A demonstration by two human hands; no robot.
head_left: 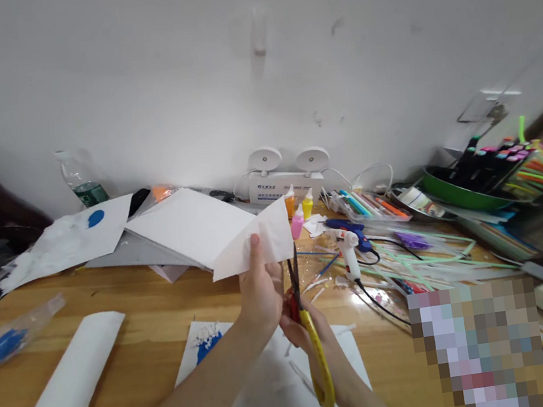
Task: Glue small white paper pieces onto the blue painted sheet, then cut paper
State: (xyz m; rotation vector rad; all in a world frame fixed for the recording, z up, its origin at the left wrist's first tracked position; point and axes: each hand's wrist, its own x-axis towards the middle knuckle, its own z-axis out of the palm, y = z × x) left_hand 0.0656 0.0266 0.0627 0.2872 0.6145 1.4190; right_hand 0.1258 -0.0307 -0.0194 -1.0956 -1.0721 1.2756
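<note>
My left hand (260,293) pinches a piece of white paper (231,253), its thumb lying on the near face. The paper is held up above the table, with a corner pointing up to the right. In my right hand (320,335) is a pair of scissors (315,352) with yellow and red handles. The blades point upward beside the paper's right edge; whether they touch it I cannot tell. Below my hands lies a white sheet (258,394) with a blue patch (208,348) and small white bits, partly hidden by my forearms.
Left are a curved white paper strip (66,394) and a bag with blue material (6,347). Behind stand a stack of white paper (193,224), a bottle (81,180) and a router (284,185). A glue gun (349,253), markers (373,206) and a green pan (462,193) are right.
</note>
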